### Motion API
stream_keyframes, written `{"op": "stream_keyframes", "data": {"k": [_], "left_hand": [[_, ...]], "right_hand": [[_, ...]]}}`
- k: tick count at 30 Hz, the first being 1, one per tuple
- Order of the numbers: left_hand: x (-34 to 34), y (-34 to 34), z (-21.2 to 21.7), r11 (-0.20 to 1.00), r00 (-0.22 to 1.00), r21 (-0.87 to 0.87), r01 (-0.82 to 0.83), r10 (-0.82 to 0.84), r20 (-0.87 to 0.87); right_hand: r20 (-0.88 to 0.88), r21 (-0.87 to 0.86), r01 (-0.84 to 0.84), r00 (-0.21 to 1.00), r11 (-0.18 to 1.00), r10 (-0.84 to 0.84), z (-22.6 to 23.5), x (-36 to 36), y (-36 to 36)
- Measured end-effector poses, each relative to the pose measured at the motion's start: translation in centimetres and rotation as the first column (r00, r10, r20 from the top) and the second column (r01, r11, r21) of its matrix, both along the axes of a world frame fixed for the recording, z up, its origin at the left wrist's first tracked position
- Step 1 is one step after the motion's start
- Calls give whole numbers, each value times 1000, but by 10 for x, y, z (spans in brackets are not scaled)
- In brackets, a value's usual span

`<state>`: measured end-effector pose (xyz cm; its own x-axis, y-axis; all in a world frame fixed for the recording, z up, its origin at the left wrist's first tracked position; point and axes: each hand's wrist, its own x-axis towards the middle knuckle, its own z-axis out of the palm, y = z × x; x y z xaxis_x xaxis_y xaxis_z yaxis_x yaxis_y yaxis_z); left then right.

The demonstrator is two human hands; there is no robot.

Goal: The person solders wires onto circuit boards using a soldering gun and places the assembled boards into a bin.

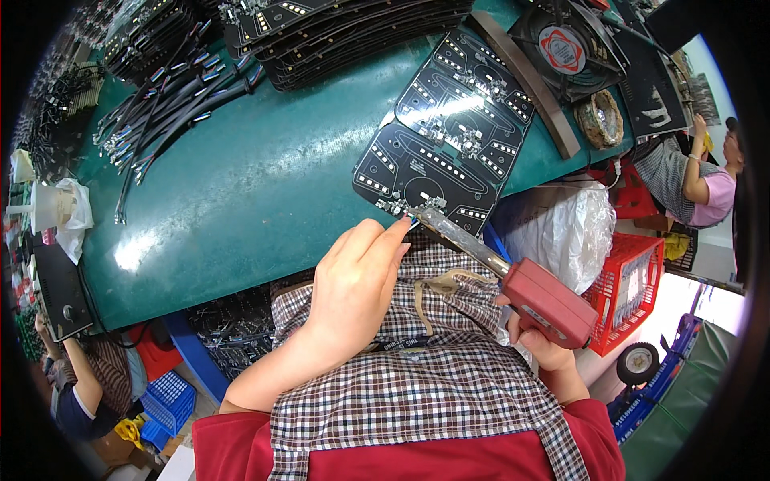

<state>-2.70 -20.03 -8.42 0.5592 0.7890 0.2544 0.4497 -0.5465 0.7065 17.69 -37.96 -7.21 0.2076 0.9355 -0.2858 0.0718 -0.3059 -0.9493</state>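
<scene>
At the near edge of a black circuit board panel (445,164), my left hand (349,280) is closed in a pinch on a thin wire (414,224). Only a short bit of that wire shows past the fingertips. My right hand (545,350) is wrapped around a red-bodied soldering gun (549,303). Its long metal barrel points up and left, and the tip meets the board's lower corner beside my left fingertips. White rectangular LEDs and small parts cover the board, which lies flat on the green bench mat (241,192).
Stacked black boards (345,40) stand at the back. Dark cables with stripped ends (168,104) lie to their right-hand side's left. A brown bar (525,84), a fan (561,50) and a round tin (599,119) sit at right. A red crate (630,284) stands below; other people work at both sides.
</scene>
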Motion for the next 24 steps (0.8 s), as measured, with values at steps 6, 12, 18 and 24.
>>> {"op": "stream_keyframes", "data": {"k": [6,12,18,24], "left_hand": [[2,-1,1,1000,1000,23,3,-2,-27],[-4,-4,-3,988,980,144,54,-24,-198],[-5,-5,-11,969,978,231,92,-45,-204],[0,-8,-6,978,977,206,30,15,-213]], "right_hand": [[-169,38,125,979,991,-117,10,-11,6],[-190,29,122,975,992,-115,6,-13,-1],[-243,-4,145,960,989,-141,4,-16,-1],[-227,2,134,965,991,-130,6,-21,5]]}}
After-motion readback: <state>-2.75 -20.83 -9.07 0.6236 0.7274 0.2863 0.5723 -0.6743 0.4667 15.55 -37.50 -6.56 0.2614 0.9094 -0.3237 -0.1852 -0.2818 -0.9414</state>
